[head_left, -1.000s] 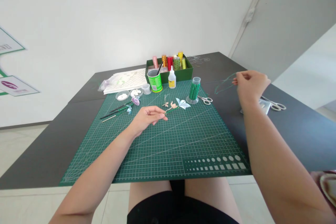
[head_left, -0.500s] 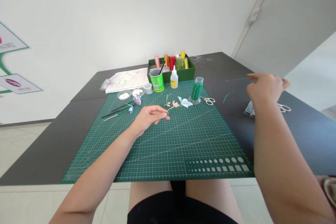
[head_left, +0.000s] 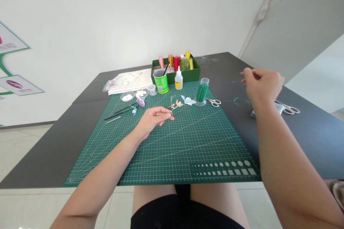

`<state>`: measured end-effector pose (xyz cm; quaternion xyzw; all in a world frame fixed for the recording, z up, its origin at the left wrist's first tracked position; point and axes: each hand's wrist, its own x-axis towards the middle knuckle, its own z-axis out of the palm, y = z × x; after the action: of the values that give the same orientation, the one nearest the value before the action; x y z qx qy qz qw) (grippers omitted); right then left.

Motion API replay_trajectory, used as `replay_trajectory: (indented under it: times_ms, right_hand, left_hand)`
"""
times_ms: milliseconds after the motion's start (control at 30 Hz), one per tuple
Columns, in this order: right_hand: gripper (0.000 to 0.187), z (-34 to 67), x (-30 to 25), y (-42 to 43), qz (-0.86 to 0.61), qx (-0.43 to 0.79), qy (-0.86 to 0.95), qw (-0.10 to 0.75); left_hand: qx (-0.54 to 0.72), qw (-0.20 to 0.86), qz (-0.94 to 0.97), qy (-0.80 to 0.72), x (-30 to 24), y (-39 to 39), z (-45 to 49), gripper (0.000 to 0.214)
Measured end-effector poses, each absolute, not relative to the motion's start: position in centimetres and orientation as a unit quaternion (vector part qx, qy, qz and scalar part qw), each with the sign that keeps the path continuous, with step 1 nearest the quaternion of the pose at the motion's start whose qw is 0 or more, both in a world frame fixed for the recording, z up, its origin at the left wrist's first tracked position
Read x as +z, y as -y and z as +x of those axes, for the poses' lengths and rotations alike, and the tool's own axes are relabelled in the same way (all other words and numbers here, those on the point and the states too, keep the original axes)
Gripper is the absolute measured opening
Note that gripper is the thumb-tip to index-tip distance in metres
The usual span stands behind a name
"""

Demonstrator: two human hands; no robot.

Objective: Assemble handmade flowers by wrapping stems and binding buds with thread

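Observation:
My left hand (head_left: 155, 120) is closed in a pinch over the green cutting mat (head_left: 161, 150). Between its thumb and fingertips is the stem of a small artificial flower sprig (head_left: 178, 104) with peach petals. My right hand (head_left: 263, 86) is raised over the dark table to the right, its fingers curled together; whatever they hold is too small to make out. Below and left of it lies a loop of green thread (head_left: 241, 101). A pale blue flower (head_left: 188, 100) rests between the sprig and a spool of green thread (head_left: 202, 92).
Small scissors (head_left: 214, 102) lie beside the spool, larger ones (head_left: 289, 109) near a clear case (head_left: 279, 107) at right. Behind stand a glue bottle (head_left: 178, 80), a green can (head_left: 161, 83) and a box (head_left: 193, 74) of thread spools. A purple flower (head_left: 141, 102) lies left.
My right hand has moved left and turned, its fingers now curled in. The green thread on the table has shifted into a loop. My left hand stays in place with the sprig.

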<state>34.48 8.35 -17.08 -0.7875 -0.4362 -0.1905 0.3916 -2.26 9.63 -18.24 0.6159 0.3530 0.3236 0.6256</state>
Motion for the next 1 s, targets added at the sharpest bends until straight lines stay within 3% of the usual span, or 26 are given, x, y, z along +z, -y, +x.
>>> replay_trajectory:
  times_ms: [167, 467, 667, 767, 900, 1000]
  right_hand:
    - [0.020, 34.0, -16.2, -8.1, -0.773, -0.095, 0.423, 0.464]
    - [0.048, 24.5, -17.8, -6.8, -0.570, -0.089, 0.537, 0.615]
    - [0.027, 17.8, -19.2, -5.5, -0.473, 0.094, 0.698, 0.529]
    - [0.018, 17.2, -19.6, -5.8, -0.425, 0.262, 0.705, 0.504]
    - [0.025, 17.1, -20.1, -6.0, -0.337, 0.498, 0.663, 0.446]
    - [0.031, 16.9, -20.2, -5.8, -0.367, 0.510, 0.652, 0.424]
  left_hand:
    - [0.333, 0.630, 0.605, -0.354, -18.3, -9.7, -2.3, 0.027]
    - [0.361, 0.641, 0.575, -0.358, -18.5, -9.4, -2.1, 0.025]
    - [0.384, 0.645, 0.556, -0.356, -18.4, -9.3, -1.8, 0.027]
    - [0.390, 0.638, 0.559, -0.358, -18.3, -9.2, -1.7, 0.028]
    - [0.396, 0.612, 0.568, -0.382, -18.4, -9.1, -1.6, 0.029]
    - [0.407, 0.591, 0.571, -0.400, -18.6, -9.2, -1.5, 0.031]
